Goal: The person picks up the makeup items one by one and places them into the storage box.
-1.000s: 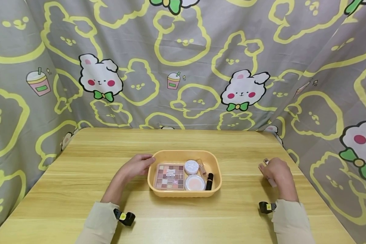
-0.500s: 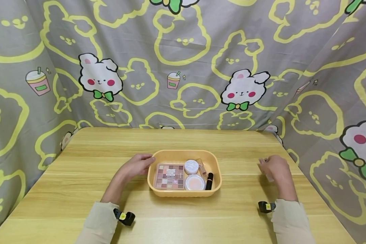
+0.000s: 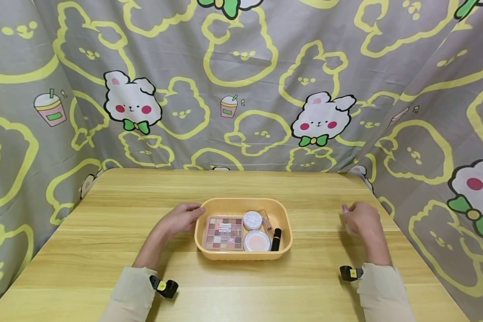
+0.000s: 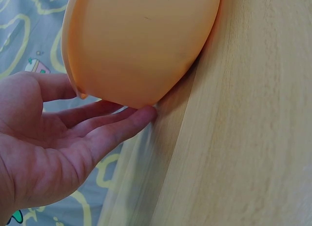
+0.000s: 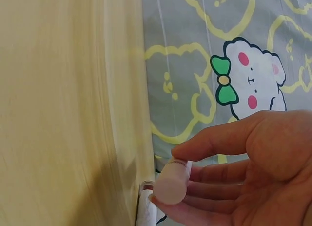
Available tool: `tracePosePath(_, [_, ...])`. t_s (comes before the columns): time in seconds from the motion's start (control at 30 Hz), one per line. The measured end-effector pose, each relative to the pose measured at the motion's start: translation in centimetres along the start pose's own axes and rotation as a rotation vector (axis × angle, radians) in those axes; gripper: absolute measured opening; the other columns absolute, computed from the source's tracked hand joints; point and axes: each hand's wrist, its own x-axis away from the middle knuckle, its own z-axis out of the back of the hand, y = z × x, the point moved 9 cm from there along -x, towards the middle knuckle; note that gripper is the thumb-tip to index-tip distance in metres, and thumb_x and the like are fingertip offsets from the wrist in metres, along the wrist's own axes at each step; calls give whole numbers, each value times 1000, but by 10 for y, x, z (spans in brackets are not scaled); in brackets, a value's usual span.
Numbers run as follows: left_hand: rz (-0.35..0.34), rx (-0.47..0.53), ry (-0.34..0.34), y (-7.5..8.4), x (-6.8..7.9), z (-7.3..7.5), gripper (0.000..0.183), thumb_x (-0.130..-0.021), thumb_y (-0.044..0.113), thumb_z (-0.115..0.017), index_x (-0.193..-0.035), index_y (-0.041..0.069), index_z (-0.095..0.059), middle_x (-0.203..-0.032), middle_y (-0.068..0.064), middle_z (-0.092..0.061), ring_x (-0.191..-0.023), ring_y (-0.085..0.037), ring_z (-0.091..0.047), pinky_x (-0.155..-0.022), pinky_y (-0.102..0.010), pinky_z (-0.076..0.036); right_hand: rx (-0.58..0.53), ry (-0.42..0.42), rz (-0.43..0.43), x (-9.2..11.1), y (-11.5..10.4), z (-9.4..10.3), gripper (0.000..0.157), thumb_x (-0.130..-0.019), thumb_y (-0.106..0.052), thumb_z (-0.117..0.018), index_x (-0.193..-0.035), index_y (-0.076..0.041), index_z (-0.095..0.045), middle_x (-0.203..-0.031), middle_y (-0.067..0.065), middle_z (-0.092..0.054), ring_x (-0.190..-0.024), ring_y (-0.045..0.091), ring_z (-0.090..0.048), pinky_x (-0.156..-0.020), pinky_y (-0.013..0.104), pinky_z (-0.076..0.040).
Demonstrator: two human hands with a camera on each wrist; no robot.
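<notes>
My left hand (image 3: pixel 181 218) holds the left end of a yellow-orange plastic basket (image 3: pixel 241 256). In the left wrist view the thumb is at the basket's rim and the fingers lie along its outer wall. The basket holds an eyeshadow palette (image 3: pixel 224 233), a white round jar (image 3: pixel 252 220), a round compact (image 3: pixel 257 241), a clear-and-pink tube (image 3: pixel 267 222) and a black lipstick tube (image 3: pixel 277 239). Over to the right, my right hand (image 3: pixel 361 219) pinches a pale pink cosmetic tube (image 5: pixel 171 183) between thumb and fingers. Beside it shows a second whitish tube (image 5: pixel 146 206); whether it is held I cannot tell.
A wooden table (image 3: pixel 145 250) bears the basket. Grey curtain cloth (image 3: pixel 241 67) with yellow outlines and white bunnies hangs behind the table and at both sides. A small black camera (image 3: pixel 167 287) is strapped on each wrist, over light sleeves (image 3: pixel 130 290).
My right hand has turned and shifted slightly left. The tube in it shows less in the head view than a second ago. My left hand and the basket stay put.
</notes>
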Motion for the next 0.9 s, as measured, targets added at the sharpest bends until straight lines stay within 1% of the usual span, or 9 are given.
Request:
tracePosePath(0.13, [5,-1,4,0,0,0,51,-100,32,-47,-137,-3,-44,-134,-20,-51,-123,-34,-51,-96,-46,-47,-2,43,16,0,-5,4,49,-98,-31,-41,-111,14,-58,-108,33,-59,-92,45,-55,-77,51,-49])
tracePosePath(0.2, [6,4,7,0,0,0,50,-100,32,-47,-137,-2,-45,-133,-20,-52,-122,-33,-52,-96,-46,-47,-10,52,22,0,-9,4,50,-98,-32,-41,-111,13,-59,-110,33,-59,-96,47,-55,-79,53,-48])
tracePosePath(0.4, [8,17,7,0,0,0,49,-100,31,-47,-136,-2,-45,-133,-19,-52,-123,-33,-50,-97,-45,-47,-32,38,18,0,-16,3,52,-99,-36,-41,-113,10,-59,-112,31,-59,-97,45,-55,-76,50,-48])
tracePosePath(0.6, [-2,4,-1,0,1,1,52,-100,33,-47,-137,-3,-44,-134,-21,-51,-124,-34,-50,-96,-46,-47,-19,59,52,-1,-26,5,56,-98,-41,-40,-119,9,-57,-117,34,-56,-102,49,-53,-81,54,-47])
tracePosePath(0.73, [-3,6,0,0,1,1,51,-100,33,-47,-137,-2,-44,-134,-20,-52,-124,-33,-50,-95,-46,-48,-45,70,90,1,-35,5,57,-97,-42,-44,-119,8,-57,-107,28,-64,-95,42,-58,-79,51,-48])
tracePosePath(0.83, [-2,17,3,1,1,1,49,-100,31,-47,-136,-1,-46,-132,-19,-53,-122,-31,-52,-94,-45,-48,-70,62,96,3,-41,4,57,-96,-43,-46,-120,7,-58,-98,23,-68,-88,35,-62,-74,47,-50])
tracePosePath(0.9, [-4,21,2,1,2,0,48,-100,30,-47,-136,-2,-46,-131,-19,-54,-121,-30,-52,-94,-44,-49,-76,54,95,3,-43,3,58,-95,-44,-48,-121,7,-57,-98,22,-68,-86,33,-63,-72,45,-50])
